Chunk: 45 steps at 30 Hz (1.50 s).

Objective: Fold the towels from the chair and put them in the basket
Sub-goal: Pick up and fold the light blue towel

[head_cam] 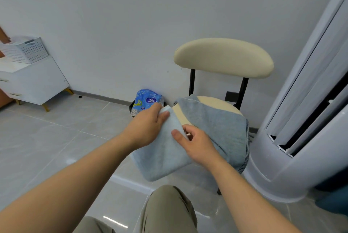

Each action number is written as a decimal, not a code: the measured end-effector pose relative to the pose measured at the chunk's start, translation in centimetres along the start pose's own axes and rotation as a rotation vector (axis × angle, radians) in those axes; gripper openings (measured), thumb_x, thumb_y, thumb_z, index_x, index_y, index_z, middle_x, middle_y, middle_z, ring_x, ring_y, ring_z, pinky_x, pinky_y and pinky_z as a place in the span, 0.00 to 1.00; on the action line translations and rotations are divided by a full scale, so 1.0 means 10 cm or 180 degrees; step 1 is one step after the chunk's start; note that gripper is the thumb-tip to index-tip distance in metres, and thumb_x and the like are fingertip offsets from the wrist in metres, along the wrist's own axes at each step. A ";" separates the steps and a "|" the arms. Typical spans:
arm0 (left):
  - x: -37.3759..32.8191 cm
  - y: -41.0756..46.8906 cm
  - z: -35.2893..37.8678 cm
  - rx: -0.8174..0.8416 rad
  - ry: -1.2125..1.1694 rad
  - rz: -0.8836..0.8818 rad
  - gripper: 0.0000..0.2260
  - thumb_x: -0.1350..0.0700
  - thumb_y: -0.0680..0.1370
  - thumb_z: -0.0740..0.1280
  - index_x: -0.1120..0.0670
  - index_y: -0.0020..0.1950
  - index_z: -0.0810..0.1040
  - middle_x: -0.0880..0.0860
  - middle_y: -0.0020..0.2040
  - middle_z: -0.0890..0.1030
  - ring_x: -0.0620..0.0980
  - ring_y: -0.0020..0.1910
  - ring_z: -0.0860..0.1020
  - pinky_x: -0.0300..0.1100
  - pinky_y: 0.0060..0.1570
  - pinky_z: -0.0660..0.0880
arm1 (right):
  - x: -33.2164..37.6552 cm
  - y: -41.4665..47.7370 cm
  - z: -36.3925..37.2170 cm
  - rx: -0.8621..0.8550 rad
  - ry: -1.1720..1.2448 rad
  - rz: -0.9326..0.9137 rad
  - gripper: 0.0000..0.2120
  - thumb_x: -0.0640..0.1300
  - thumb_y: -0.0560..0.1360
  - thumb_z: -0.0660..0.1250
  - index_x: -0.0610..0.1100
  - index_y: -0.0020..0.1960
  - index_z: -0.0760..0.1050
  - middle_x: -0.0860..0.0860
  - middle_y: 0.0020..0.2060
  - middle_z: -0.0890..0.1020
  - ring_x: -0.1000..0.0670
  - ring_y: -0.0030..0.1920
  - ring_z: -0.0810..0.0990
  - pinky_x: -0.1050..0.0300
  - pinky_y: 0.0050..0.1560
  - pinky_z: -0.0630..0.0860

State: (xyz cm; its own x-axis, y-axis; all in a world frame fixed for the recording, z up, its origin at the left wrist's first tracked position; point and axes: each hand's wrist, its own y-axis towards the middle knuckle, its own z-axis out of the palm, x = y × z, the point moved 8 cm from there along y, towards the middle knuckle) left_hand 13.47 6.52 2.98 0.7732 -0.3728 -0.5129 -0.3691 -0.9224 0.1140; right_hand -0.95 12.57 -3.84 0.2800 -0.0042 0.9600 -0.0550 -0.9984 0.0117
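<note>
A light blue towel [163, 159] hangs folded in front of the cream chair [224, 57]. My left hand [148, 127] grips its upper left corner. My right hand [197, 144] pinches its upper right edge, thumb on top. A darker blue-grey towel [222, 129] lies spread over the chair seat and drapes off its right side. The white perforated basket [28, 50] stands on a white cabinet far to the left.
A white cabinet [32, 82] with gold legs stands at the left wall. A blue plastic package [147, 100] sits in a dark bin beside the chair. A tall white floor unit [305, 119] stands right of the chair. Grey tiled floor lies between.
</note>
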 end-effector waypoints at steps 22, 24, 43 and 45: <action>1.91 0.68 -0.49 -0.0594 -0.0559 -0.0761 0.14 0.45 0.84 0.57 0.54 0.49 0.73 0.48 0.39 0.76 0.47 0.40 0.75 0.48 0.40 0.67 | -0.42 1.32 1.01 0.0329 0.1684 0.1216 0.14 0.45 0.72 0.74 0.40 0.54 0.78 0.43 0.50 0.85 0.47 0.47 0.84 0.47 0.49 0.82; 2.11 0.73 -0.70 -0.0644 -0.0627 -0.0983 0.15 0.45 0.84 0.57 0.55 0.48 0.72 0.49 0.38 0.75 0.45 0.37 0.73 0.46 0.37 0.67 | -0.31 1.53 1.26 0.0180 0.1914 0.1333 0.15 0.44 0.71 0.75 0.42 0.53 0.75 0.43 0.50 0.84 0.48 0.46 0.84 0.51 0.42 0.81; 2.11 0.14 -5.06 -0.1641 -0.1202 -0.3011 0.15 0.46 0.85 0.53 0.55 0.52 0.73 0.50 0.45 0.76 0.50 0.44 0.74 0.45 0.41 0.66 | 4.20 2.32 2.55 0.0558 -0.0383 0.1077 0.21 0.61 0.82 0.56 0.43 0.57 0.72 0.47 0.53 0.79 0.46 0.52 0.77 0.52 0.53 0.72; 2.44 0.01 -5.27 -0.1821 -0.1253 -0.3259 0.18 0.45 0.85 0.53 0.57 0.53 0.74 0.53 0.48 0.77 0.50 0.43 0.73 0.45 0.42 0.67 | 4.46 2.51 2.88 0.0725 -0.0376 0.0864 0.21 0.61 0.82 0.57 0.44 0.57 0.72 0.48 0.52 0.79 0.48 0.49 0.77 0.54 0.48 0.70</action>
State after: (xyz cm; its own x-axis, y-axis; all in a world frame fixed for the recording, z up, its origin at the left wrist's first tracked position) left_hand 59.51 -8.06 35.33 0.3288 0.5108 -0.7943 0.6691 -0.7195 -0.1858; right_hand 37.74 -14.28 31.26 0.3939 -0.2637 0.8805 0.0685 -0.9469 -0.3142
